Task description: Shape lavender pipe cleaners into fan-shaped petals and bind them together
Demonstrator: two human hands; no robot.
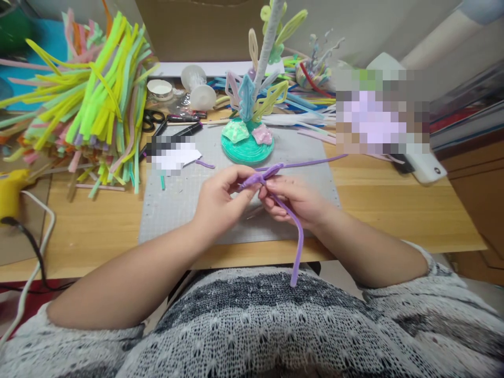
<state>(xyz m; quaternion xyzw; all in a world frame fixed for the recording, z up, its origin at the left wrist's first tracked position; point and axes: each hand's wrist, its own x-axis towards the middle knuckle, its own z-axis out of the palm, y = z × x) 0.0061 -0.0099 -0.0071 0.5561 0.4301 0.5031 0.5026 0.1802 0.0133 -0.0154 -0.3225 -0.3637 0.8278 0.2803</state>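
Observation:
Between my two hands, above a grey cutting mat (pixel 173 210), is a purple pipe cleaner (pixel 297 247) bent into a small folded shape at one end. My left hand (pixel 222 197) pinches the folded part between thumb and fingers. The fingers of my right hand (pixel 293 199) close on the same piece from the other side, and its long tail hangs down toward my lap. Behind my hands another purple strand (pixel 315 161) stretches to the right. Just beyond stands a pipe-cleaner ornament with a round green base (pixel 248 151), a grey stem (pixel 268 47) and looped shapes.
A big bundle of pipe cleaners (pixel 98 100) fills the left side. Near it lie black scissors (pixel 151 121), a marker (pixel 185 134), a spool (pixel 198 88) and a white paper piece (pixel 179 157). A yellow glue gun (pixel 11 194) with its cord sits far left. A phone-like device (pixel 423 165) stands right.

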